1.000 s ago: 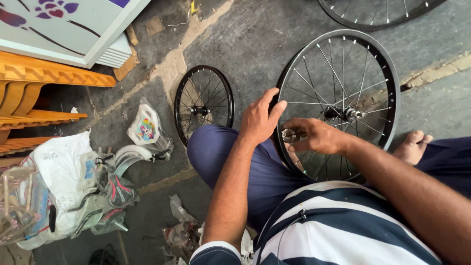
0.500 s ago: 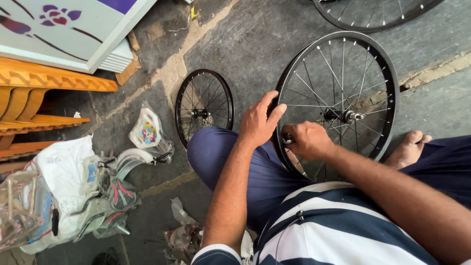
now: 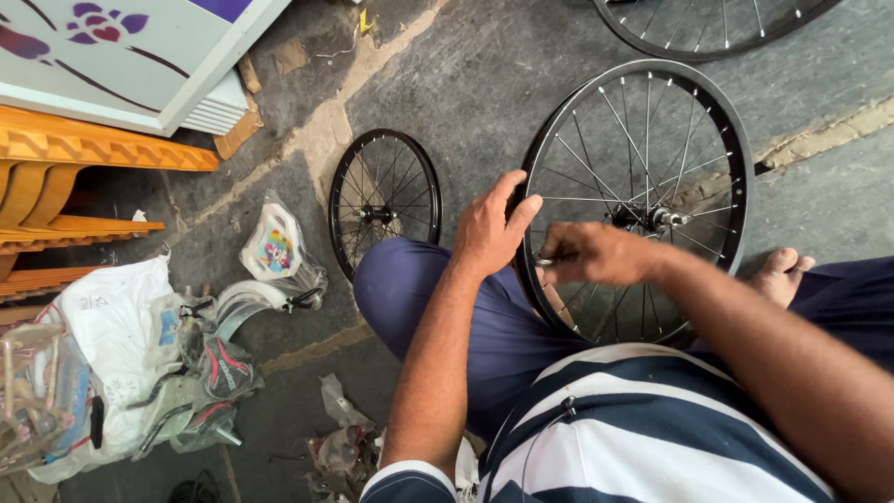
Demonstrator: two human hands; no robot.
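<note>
Person seated on the concrete floor (image 3: 521, 84), large spoked wheel (image 3: 643, 200) stood upright between the knees, its lower rim against the blue trouser leg (image 3: 438, 298). Left hand (image 3: 492, 228) grips the near-left stretch of the black rim; thumb raised over the edge, fingers curled around the rim and pressed together. Right hand (image 3: 596, 253) sits inside the wheel among the spokes, just below and left of the hub (image 3: 652, 220); its fingers are closed, pinching a small metal tool or fitting (image 3: 545, 263) at a spoke, too small to identify. Bare foot (image 3: 780, 275) rests by the wheel's right edge. A smaller black wheel (image 3: 384, 210) stands just beyond the left knee, apart from both hands. Part of a third wheel (image 3: 708, 23) lies at the top of the view. To the left: plastic-wrapped bicycle parts (image 3: 233, 317), a white bag (image 3: 112, 326), orange wooden furniture (image 3: 84, 158), a white painted panel (image 3: 130, 56). Striped shirt (image 3: 643, 428) fills the foreground
</note>
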